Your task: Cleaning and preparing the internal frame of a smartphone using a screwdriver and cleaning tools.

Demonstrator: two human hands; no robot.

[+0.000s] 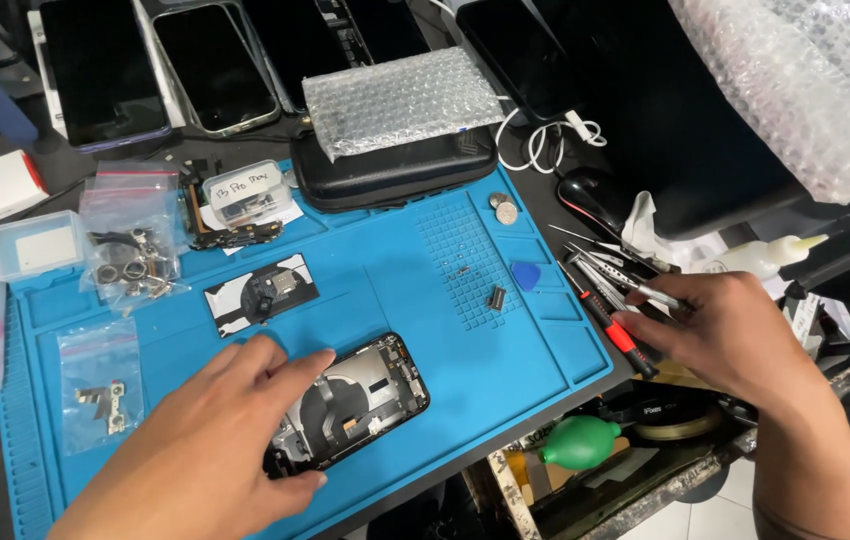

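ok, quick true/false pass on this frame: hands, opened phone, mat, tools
1. The left hand rests on the opened phone. True.
2. The opened phone lies on a red mat. False: the mat is blue.
3. The right hand is at the pile of tools off the mat's right edge. True; whether it grips one cannot be told.
4. The green bulb blower sits on the mat. False: it lies below the table edge, off the mat.
5. A blue pick lies on the mat near its right side. True.
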